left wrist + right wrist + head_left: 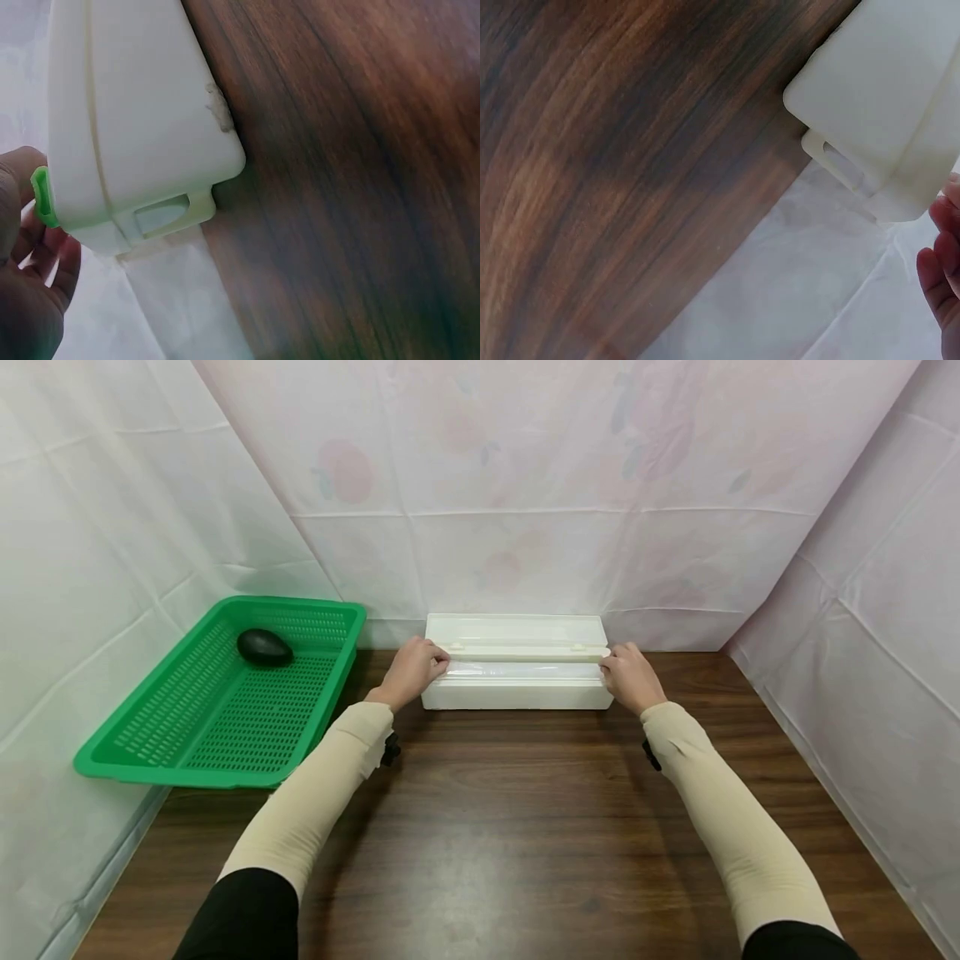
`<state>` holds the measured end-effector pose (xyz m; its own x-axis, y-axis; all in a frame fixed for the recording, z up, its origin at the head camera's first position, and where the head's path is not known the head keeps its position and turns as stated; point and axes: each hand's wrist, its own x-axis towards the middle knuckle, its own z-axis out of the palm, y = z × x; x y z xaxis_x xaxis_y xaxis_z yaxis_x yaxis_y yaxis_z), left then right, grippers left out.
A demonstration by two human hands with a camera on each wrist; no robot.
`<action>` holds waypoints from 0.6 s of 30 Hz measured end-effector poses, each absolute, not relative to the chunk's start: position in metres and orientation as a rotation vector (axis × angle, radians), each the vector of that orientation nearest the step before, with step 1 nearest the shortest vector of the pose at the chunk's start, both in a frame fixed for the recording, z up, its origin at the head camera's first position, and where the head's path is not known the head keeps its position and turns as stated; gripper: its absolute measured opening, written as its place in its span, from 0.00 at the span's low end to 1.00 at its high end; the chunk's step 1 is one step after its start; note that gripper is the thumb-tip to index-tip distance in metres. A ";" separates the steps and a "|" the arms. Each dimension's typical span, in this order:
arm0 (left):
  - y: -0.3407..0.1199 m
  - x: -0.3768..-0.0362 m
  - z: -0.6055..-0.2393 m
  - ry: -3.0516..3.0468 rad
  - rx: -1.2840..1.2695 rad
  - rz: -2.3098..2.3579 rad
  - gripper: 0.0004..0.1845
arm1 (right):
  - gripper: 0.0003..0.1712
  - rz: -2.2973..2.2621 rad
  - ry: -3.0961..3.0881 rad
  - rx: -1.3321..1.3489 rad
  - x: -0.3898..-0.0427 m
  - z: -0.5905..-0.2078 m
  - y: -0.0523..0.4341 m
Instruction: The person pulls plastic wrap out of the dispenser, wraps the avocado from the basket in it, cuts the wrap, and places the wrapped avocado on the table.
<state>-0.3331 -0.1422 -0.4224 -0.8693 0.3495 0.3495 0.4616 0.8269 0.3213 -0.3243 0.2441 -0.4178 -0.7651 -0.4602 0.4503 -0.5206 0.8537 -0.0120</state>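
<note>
A long white film dispenser box lies crosswise at the back of the wooden table, with a strip of clear film showing under its lid bar. My left hand grips the box's left end, fingers curled at the film strip. My right hand grips the right end the same way. I cannot tell whether the fingers pinch the film itself. In the left wrist view the box has a green tab beside my left hand. The right wrist view shows the box's corner and my right hand's fingertips.
A green perforated basket sits at the left edge of the table, tilted against the cloth wall, with a dark avocado in its far end. White cloth walls close in on three sides. Bare wood lies between me and the box.
</note>
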 end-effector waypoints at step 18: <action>-0.142 -0.335 -0.434 -2.653 -0.594 -0.772 0.10 | 0.09 0.422 -2.636 0.595 -0.324 -0.413 0.245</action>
